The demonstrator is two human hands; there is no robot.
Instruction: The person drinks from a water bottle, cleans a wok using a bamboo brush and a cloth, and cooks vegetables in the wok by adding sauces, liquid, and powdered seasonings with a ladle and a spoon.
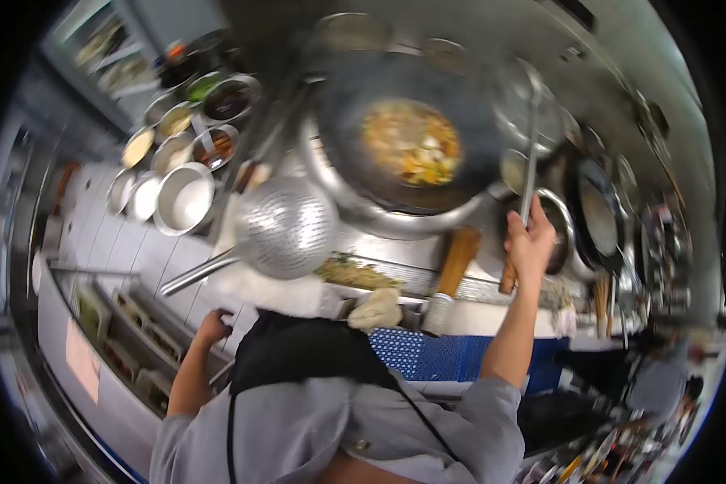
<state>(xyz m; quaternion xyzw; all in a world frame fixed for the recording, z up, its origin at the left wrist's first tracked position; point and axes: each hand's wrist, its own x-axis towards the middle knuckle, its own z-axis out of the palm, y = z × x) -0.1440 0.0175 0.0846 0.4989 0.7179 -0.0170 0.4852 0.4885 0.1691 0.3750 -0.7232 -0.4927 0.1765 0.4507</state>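
My right hand (530, 242) is closed round the handle of a long metal ladle (532, 153) with a wooden end. Its far end reaches over round metal containers right of the wok. My left hand (215, 327) hangs low on the left, loosely curled, with nothing seen in it. Nearest to it is a large perforated strainer (288, 227), its handle pointing left. In the dark wok (339, 161) lies a pile of chopped yellow, orange and white food (413, 145), blurred by steam.
Metal bowls (185, 198) of seasonings crowd the left. A wooden-handled brush (458, 262) and a bunched cloth (377, 310) lie at the stove's front edge. Another wok (598, 214) stands right. Food bins (147, 319) line the lower left counter.
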